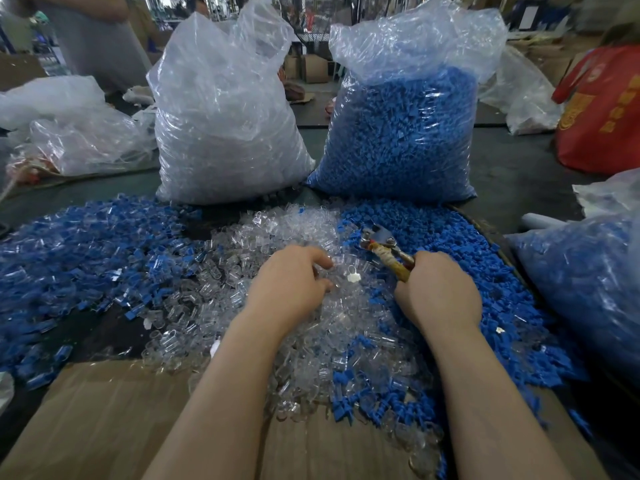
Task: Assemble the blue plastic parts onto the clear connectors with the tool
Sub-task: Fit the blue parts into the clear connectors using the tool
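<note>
A heap of clear connectors (277, 244) fills the middle of the table. Loose blue plastic parts (467, 244) lie in a pile to its right. At the left, a spread of joined blue-and-clear pieces (86, 258) covers the table. My right hand (440, 292) grips the taped handles of a metal plier-like tool (381, 244), whose jaws point up-left over the blue pile's edge. My left hand (294, 289) rests in the clear heap with fingers curled among the connectors; whether it holds one is hidden.
Two tall plastic bags stand behind: one of clear connectors (221, 133), one of blue parts (401, 133). Another bag with blue-and-clear pieces (588, 282) sits at the right. Cardboard (104, 420) lies under my forearms. A red bag (602, 112) and crumpled plastic (69, 126) flank the back.
</note>
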`<act>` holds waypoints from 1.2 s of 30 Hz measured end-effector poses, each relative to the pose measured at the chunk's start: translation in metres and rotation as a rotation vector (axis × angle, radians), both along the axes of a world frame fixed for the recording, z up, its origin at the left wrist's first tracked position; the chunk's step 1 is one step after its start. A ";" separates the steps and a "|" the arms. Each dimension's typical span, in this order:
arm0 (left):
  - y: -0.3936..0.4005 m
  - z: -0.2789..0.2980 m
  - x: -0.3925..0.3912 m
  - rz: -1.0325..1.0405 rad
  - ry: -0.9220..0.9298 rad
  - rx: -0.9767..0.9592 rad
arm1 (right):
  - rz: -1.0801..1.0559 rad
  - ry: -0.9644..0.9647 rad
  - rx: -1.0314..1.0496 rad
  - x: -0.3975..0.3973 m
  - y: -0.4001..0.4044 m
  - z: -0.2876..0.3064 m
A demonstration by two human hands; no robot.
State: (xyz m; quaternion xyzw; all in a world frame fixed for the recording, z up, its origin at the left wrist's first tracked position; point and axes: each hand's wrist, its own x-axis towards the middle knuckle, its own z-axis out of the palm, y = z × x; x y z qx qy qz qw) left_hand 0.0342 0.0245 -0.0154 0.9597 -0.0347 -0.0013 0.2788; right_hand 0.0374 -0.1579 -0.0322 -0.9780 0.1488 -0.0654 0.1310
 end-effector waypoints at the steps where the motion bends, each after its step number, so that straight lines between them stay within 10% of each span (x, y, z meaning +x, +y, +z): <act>1: 0.000 -0.001 0.000 0.021 -0.009 -0.014 | -0.008 0.011 0.007 0.000 -0.001 0.000; 36: 0.004 -0.010 0.005 0.093 -0.088 -0.085 | -0.012 -0.095 0.046 0.002 -0.001 -0.004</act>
